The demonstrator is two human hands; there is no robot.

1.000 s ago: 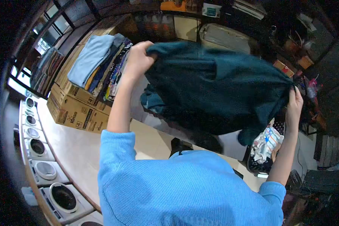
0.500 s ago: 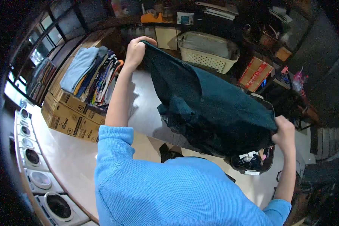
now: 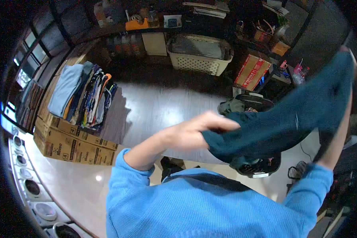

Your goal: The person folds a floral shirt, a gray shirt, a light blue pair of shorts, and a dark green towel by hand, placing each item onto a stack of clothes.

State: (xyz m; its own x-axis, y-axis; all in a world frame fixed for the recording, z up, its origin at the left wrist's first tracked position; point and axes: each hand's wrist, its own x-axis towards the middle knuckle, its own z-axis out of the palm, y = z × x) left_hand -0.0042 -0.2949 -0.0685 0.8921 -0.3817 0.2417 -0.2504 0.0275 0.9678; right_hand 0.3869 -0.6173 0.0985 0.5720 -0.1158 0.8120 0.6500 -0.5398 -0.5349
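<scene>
A dark teal cloth [image 3: 281, 115] stretches diagonally between my two hands, blurred by motion. My left hand [image 3: 200, 131] grips its lower left end near the middle of the view. At the upper right my right hand [image 3: 351, 59] is raised and holds the other end, its fingers partly hidden and smeared. Below the cloth stands a dark basket [image 3: 260, 174] with clothes in it, partly covered by the cloth. Behind it, grey-green fabric [image 3: 232, 106] lies at the rim of a dark container.
Folded clothes [image 3: 83, 95] lie in a row on cardboard boxes [image 3: 67, 144] at the left. A cream laundry basket [image 3: 200, 63] stands at the back, with a red-taped carton [image 3: 252, 72] to its right. Washing machines [image 3: 43, 211] line the far left.
My left hand has come down and toward the middle, while my right hand has risen to the upper right. The cloth between them now slants upward to the right. The view has shifted.
</scene>
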